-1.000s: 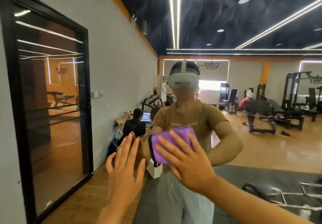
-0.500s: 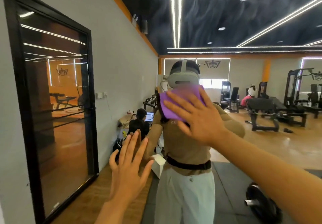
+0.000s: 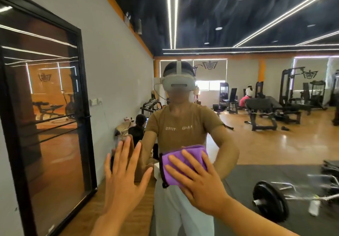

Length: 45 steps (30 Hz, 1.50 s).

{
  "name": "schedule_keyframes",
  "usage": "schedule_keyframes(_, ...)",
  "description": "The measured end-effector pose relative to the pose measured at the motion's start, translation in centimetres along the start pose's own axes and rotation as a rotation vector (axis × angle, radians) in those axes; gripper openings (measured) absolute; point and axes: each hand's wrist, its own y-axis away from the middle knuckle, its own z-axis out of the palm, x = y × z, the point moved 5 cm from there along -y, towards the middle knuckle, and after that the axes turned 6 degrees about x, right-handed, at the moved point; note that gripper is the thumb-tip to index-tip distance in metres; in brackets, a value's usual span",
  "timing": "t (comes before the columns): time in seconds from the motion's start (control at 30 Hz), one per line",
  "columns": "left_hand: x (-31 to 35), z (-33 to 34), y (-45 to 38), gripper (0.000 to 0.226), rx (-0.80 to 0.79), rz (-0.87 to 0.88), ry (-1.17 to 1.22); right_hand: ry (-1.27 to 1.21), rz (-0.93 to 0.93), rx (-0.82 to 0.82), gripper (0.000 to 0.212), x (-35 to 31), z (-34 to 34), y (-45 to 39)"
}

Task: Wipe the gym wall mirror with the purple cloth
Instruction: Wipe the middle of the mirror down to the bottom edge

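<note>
The gym wall mirror (image 3: 256,144) fills most of the view and reflects a person in a headset, a tan shirt and white trousers. My right hand (image 3: 199,182) lies flat with spread fingers on the folded purple cloth (image 3: 180,160), pressing it against the glass at waist height of the reflection. My left hand (image 3: 124,177) is flat on the mirror to the left of the cloth, fingers straight and spread, holding nothing.
A black-framed glass door (image 3: 45,116) is set in the white wall on the left. The mirror reflects a wooden floor, weight machines (image 3: 293,96), a barbell with a plate (image 3: 269,201) on a dark mat, and other people.
My right hand has swept the purple cloth down the mirror from head height of the reflection to waist height. My left hand stays pressed on the glass in about the same place.
</note>
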Motion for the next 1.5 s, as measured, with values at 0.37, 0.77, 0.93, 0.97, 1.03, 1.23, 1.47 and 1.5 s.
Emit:
schedule_keyframes(0.37,-0.7,0.1,-0.2,0.074,0.005,0.025,0.099,-0.004,0.038,0.092,0.053,6.9,-2.8,-9.7)
schedule_keyframes(0.77,-4.0,-0.2,0.6,0.075,0.117,-0.148,0.205,-0.009,0.121,0.133,0.059,-0.8,-0.9,-10.2)
schedule_keyframes(0.93,-5.3,-0.5,1.2,0.072,0.094,-0.164,0.238,0.018,-0.154,-0.024,0.056,-1.5,0.0,-8.2)
schedule_keyframes(0.97,-5.4,-0.6,1.2,0.072,0.09,-0.156,0.239,0.03,-0.248,-0.05,0.056,-0.7,-0.2,-8.8)
schedule_keyframes(1.03,-5.4,-0.6,1.2,0.072,0.084,-0.151,0.236,0.041,-0.316,-0.035,0.055,1.6,-1.1,-11.4)
schedule_keyframes(1.23,-5.6,-0.5,1.2,0.07,0.066,-0.142,0.216,0.012,0.038,0.213,0.055,7.7,-4.4,-23.1)
schedule_keyframes(1.47,-6.4,-1.3,1.1,0.067,0.086,-0.104,0.202,-0.026,0.207,0.273,0.057,3.3,-2.6,-21.5)
schedule_keyframes(1.5,-6.5,-1.3,1.2,0.067,0.078,-0.096,0.199,-0.032,0.157,0.245,0.058,1.7,-1.9,-19.9)
